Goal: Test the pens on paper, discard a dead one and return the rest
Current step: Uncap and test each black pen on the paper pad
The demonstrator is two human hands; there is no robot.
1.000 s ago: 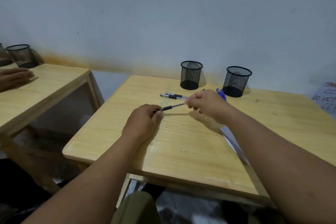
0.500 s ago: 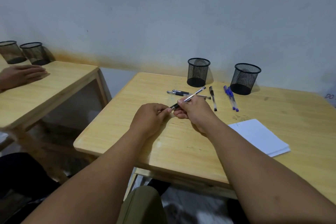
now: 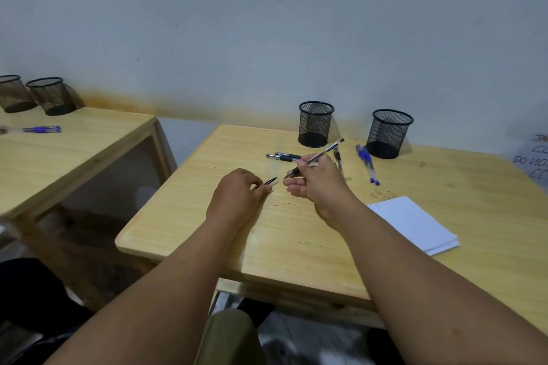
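Head view
Left hand (image 3: 237,195): pinches the cap (image 3: 269,181), pulled clear of the tip.
Right hand (image 3: 318,184): grips the uncapped pen (image 3: 315,158) above the table (image 3: 207,216), tip near the cap.
Paper (image 3: 415,225): well right of the hands; faint scribbles beside it.
Progress: early; judged that this pen awaits testing, and none is returned.
Black pens (image 3: 283,156): lie loose.
Blue pens (image 3: 367,163): lie loose.
Left cup (image 3: 315,123): seems empty.
Right cup (image 3: 388,133): seems empty.

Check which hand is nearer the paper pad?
Right. The right hand, holding a pen, sits just left of the paper pad; the left hand, pinching the cap, is farther left.
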